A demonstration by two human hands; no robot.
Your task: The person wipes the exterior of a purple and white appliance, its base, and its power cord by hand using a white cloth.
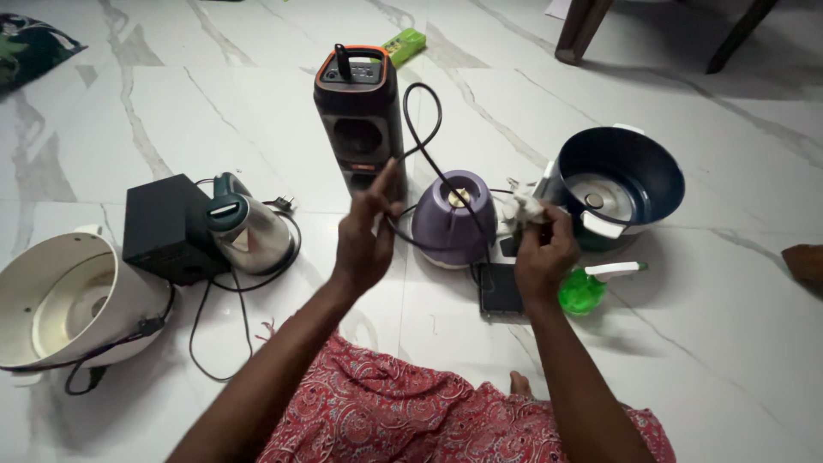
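My left hand (364, 236) is raised and pinches a black power cord (422, 129) that loops up in front of the tall black speaker (358, 107). The cord runs down over the purple mixer base (452, 225) on the floor between my hands. My right hand (542, 253) holds a crumpled white cloth (525, 208) around the cord's far end, just right of the purple base. A white plug part shows at the cloth, partly hidden by my fingers.
A dark blue cooker pot (619, 184) sits at right, a green spray bottle (587, 290) and a dark phone (501, 291) near my right wrist. At left are a steel kettle (249, 230), a black box (163, 227) and a white cooker body (64, 296). Chair legs (581, 30) stand at the back.
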